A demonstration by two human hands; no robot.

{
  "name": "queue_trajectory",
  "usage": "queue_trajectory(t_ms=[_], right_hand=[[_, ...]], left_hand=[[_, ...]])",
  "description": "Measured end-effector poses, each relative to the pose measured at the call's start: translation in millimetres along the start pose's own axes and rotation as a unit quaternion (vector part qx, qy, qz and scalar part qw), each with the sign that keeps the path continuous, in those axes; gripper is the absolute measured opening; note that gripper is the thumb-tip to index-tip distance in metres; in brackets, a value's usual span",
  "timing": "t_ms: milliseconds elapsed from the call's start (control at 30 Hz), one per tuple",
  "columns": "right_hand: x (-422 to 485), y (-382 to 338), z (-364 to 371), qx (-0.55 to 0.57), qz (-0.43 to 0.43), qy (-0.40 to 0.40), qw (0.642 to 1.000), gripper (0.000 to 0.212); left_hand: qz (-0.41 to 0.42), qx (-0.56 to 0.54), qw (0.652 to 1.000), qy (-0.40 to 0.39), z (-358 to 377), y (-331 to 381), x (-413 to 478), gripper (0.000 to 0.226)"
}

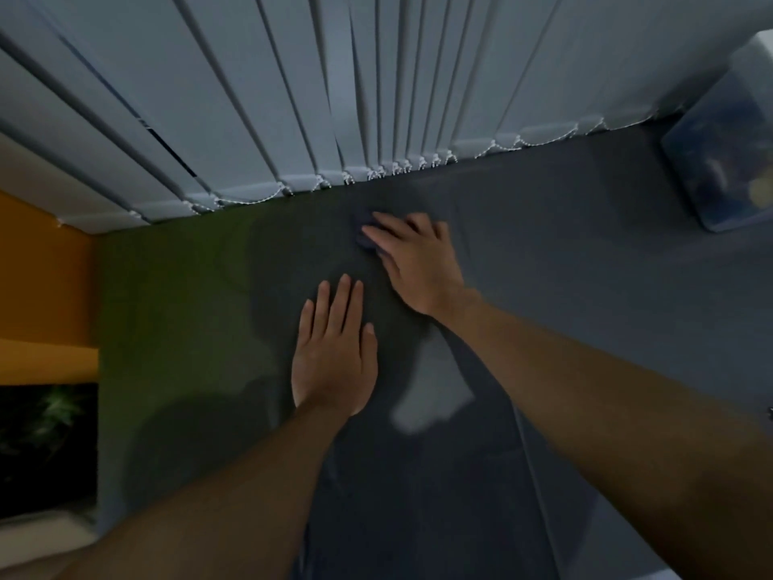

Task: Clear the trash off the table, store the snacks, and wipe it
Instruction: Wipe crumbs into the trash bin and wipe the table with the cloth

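Observation:
The table (585, 295) is covered with a dark grey cloth that runs up to the window blinds. My right hand (418, 265) lies near the far edge and presses a small dark blue wiping cloth (366, 236), most of it hidden under my fingers. My left hand (334, 357) rests flat on the table surface, palm down, fingers together, holding nothing. It sits just in front and to the left of my right hand. A pale reflection patch (435, 391) shows on the surface between my forearms.
Vertical grey blinds (334, 98) hang right behind the table's far edge. A clear plastic container (723, 161) with blurred contents stands at the far right corner. An orange wall (42, 286) and a dark opening (46, 445) lie beyond the table's left edge.

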State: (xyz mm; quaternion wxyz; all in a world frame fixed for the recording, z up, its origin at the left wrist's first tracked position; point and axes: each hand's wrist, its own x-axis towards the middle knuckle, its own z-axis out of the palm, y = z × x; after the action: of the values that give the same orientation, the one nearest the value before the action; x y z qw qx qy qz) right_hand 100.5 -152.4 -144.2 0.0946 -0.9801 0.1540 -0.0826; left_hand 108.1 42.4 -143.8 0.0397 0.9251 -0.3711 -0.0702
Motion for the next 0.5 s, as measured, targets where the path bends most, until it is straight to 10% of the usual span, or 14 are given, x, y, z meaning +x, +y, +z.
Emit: queue_trajectory(t_ms=[133, 333, 500], right_hand=[[5.1, -6.5, 1.3, 0.027, 0.178, 0.052, 0.982, 0.038], [-15.2, -0.1, -1.7, 0.011, -0.018, 0.022, 1.0, 0.038], [-30.7, 39.7, -15.2, -0.013, 0.207, 0.091, 0.974, 0.037]], left_hand=[[0.005, -0.005, 1.0, -0.005, 0.6, -2.0, -0.4, 0.06], [0.007, 0.011, 1.0, -0.012, 0.2, -0.8, 2.2, 0.061], [0.012, 0.003, 1.0, -0.017, -0.3, 0.0, 2.4, 0.061]])
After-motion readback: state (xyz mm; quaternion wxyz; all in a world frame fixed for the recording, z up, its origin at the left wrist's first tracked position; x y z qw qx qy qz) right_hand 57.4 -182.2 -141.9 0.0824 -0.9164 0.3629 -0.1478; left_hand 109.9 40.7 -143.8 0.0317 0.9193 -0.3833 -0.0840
